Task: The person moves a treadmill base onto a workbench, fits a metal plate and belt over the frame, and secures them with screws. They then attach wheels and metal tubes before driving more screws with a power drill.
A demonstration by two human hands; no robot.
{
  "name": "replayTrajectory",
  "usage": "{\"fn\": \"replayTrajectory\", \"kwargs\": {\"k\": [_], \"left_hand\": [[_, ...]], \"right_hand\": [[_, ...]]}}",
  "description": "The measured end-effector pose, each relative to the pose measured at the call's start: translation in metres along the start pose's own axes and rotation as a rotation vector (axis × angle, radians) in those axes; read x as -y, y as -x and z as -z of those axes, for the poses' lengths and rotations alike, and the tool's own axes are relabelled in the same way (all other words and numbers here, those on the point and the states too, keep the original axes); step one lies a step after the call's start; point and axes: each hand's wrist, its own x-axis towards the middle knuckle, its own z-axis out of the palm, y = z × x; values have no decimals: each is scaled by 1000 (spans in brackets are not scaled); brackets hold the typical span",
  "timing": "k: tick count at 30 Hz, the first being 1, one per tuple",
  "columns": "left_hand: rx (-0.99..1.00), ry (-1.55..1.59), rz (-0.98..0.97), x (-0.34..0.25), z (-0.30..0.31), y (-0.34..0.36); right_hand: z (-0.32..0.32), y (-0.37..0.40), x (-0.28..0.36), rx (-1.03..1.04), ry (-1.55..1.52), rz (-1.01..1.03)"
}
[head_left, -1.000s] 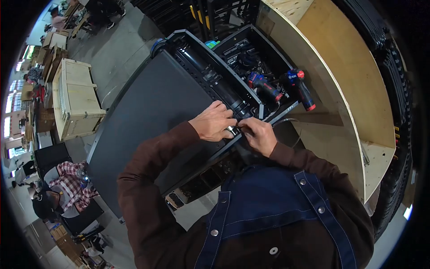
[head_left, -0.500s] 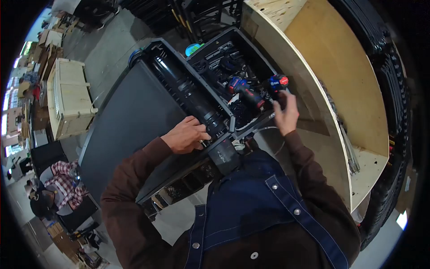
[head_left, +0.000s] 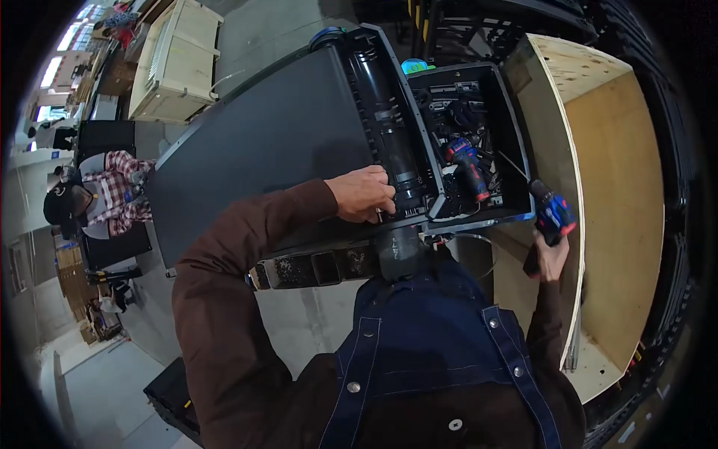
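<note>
My right hand (head_left: 552, 257) is wrapped round the grip of a blue and black cordless drill (head_left: 555, 215), which is beside the wooden crate's near panel with its long bit pointing up and left. My left hand (head_left: 365, 194) has its fingers bent together at the edge of the black panel, beside the lower end of a black cylinder (head_left: 396, 150); what its fingertips hold is hidden. A second blue and red power tool (head_left: 468, 169) lies in the black tool bin (head_left: 518, 135) among sockets and small parts.
A large black panel (head_left: 277, 135) spreads to the left of the cylinder. The open plywood crate (head_left: 621, 150) stands at the right. A person in a checked shirt (head_left: 112, 191) sits at the far left, below a pale wooden crate (head_left: 179, 63).
My right hand has taken the drill out of the tool bin and moved right with it. The view has turned and shifted; my left hand remains at the panel edge.
</note>
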Motion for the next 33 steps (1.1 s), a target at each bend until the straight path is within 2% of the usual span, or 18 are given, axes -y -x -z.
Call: {"fn": "replayTrajectory", "kwargs": {"k": [2,3,5,9,12,22,27,29,31,32,33], "left_hand": [[-13,-7,2,-1,0,1],[-14,-27,-12,-2,0,1],[-30,-50,-20,-2,0,1],[-7,-71,10,-2,-3,1],[1,-66,29,-1,-4,1],[11,-29,30,1,-3,2],[24,-30,36,1,-1,3],[16,-34,36,2,-1,2],[17,-13,30,2,-3,2],[16,-10,33,2,-3,3],[28,-29,31,3,-2,2]], "right_hand": [[14,21,29,156,-198,-112],[18,31,38,239,-309,-232],[9,40,65,510,-546,-355],[-28,58,98,610,-558,-284],[-34,56,90,713,-533,-313],[-30,37,90,832,-368,-340],[-27,25,90,852,-221,-161],[-26,23,92,881,-180,-157],[-30,27,101,812,-199,-136],[-29,25,102,816,-197,-137],[-27,20,102,835,-221,-287]]}}
